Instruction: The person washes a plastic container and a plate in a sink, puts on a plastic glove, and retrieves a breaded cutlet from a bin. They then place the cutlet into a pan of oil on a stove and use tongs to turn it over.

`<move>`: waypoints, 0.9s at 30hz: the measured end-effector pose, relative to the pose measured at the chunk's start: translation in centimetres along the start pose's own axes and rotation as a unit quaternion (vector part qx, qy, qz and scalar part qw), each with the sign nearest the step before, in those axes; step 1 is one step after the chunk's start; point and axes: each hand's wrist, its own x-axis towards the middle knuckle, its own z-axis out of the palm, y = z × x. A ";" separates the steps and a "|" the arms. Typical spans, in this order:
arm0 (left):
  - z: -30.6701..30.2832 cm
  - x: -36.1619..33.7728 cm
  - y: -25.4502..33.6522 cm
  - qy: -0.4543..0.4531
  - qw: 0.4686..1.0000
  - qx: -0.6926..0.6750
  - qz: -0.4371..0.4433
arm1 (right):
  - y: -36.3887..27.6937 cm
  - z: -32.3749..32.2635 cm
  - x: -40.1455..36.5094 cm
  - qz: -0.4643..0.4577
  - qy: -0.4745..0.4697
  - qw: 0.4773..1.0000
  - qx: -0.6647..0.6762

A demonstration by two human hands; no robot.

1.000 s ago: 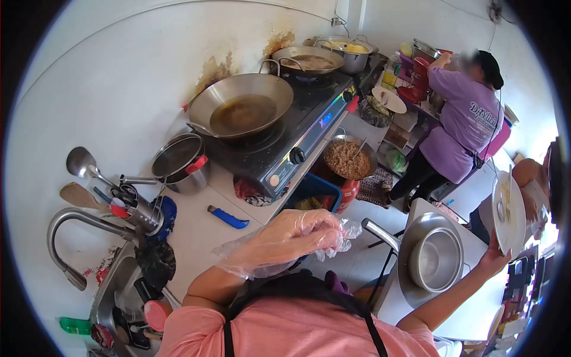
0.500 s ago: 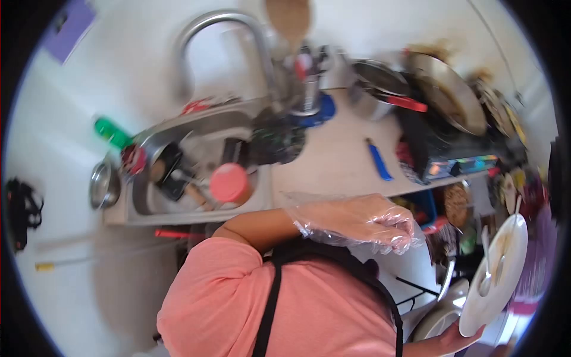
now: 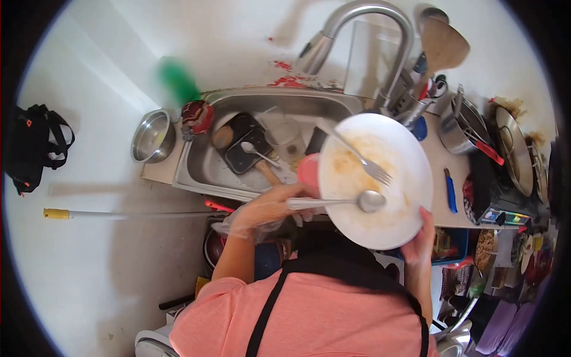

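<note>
My right hand (image 3: pixel 419 239) grips the lower right rim of a white plate (image 3: pixel 410 160), tilted toward me over the counter and the sink's right end. Yellowish-brown smears mark its face, and a fork (image 3: pixel 360 156) and a spoon (image 3: pixel 370 202) lie on it. The spoon's handle sticks out past the left rim. Close beside that handle is my left hand (image 3: pixel 270 207), in a clear plastic glove, at the sink's front edge. Its fingers are partly hidden by the handle and plate. A pink round-topped item (image 3: pixel 307 171) shows behind the plate, right by those fingers.
The steel sink (image 3: pixel 238 189) holds a black tray (image 3: pixel 244 156), a clear cup (image 3: pixel 282 132) and other dishes. The faucet (image 3: pixel 369 9) arches behind the plate. A steel bowl (image 3: pixel 153 137) stands left; a blue-handled knife (image 3: pixel 450 190), pot (image 3: pixel 464 128) and pan (image 3: pixel 513 152) are right.
My right hand has brought the plate with the fork and spoon from the lower right up to the sink. My gloved left hand has moved left toward the sink. The view has turned.
</note>
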 end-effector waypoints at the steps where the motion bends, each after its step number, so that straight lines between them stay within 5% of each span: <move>1: -1.2 -1.5 -0.5 0.043 0.999 -0.004 -0.003 | 1.3 1.4 1.7 0.035 -0.019 0.999 -0.009; 7: -5.9 -8.5 -4.1 0.296 0.954 -0.044 -0.029 | 11.5 8.4 11.3 0.193 -0.139 0.971 0.033; 13: -7.8 -12.8 -5.8 0.421 0.905 -0.052 -0.030 | 23.5 13.9 18.1 0.306 -0.173 0.928 0.122; 27: -7.2 -13.9 -5.4 0.475 0.878 -0.063 -0.006 | 33.7 17.3 22.7 0.325 -0.092 0.932 0.133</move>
